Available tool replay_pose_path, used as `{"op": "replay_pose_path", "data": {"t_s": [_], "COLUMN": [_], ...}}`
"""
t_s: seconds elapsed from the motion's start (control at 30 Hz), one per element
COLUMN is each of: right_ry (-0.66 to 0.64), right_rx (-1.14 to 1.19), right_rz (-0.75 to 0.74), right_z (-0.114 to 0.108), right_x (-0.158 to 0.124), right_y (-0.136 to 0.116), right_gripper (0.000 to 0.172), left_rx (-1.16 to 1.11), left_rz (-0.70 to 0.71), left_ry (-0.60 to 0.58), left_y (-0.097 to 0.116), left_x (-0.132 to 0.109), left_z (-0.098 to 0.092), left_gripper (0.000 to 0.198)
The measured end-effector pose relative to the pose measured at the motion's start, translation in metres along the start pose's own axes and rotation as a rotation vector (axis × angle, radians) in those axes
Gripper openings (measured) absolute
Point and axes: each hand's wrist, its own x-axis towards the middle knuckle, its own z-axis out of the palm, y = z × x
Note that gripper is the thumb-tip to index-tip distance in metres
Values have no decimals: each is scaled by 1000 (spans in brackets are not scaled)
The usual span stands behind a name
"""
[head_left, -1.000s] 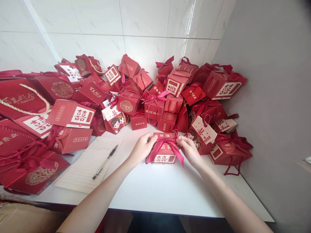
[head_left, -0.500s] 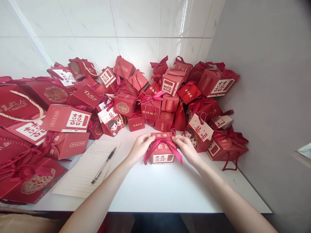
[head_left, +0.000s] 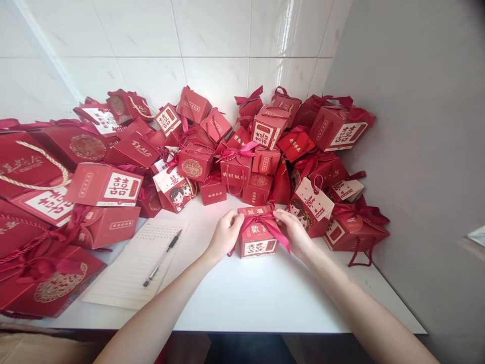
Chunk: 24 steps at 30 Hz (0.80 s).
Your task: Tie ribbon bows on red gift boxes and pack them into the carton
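The left hand (head_left: 226, 231) and right hand (head_left: 292, 231) each pinch, between thumb and fingers, one side of a pink ribbon (head_left: 279, 236) across a small red box (head_left: 258, 248), which sits between them on the white table (head_left: 235, 303). Uneven pulling could leave it lopsided.

Pen (head_left: 162, 259) on lined paper (head_left: 117, 273), tiled wall (head_left: 212, 30)

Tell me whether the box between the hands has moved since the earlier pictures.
Yes, slightly to the right: the gap between the box and the pen, unmoved on its pad, has widened a little.
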Motion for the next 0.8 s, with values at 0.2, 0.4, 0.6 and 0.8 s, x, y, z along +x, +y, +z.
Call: {"op": "replay_pose_path", "data": {"t_s": [0.2,0.4,0.6,0.8], "right_ry": [-1,101,5,-267], "right_rx": [-54,-242,-937,-1368], "right_rz": [-12,-121,-1002,-1204], "right_z": [-2,-10,1,14], "right_x": [2,2,-23,-30], "right_y": [2,1,-6,2], "right_gripper": [47,37,24,42], "left_rx": [12,-12,-61,-95], "left_rz": [39,32,-27,-24], "left_ry": [33,-50,-122,-112], "left_y": [-3,5,11,8], "left_x": [-2,2,3,4], "left_z": [2,-8,-12,-12], "left_gripper": [32,35,28,26]}}
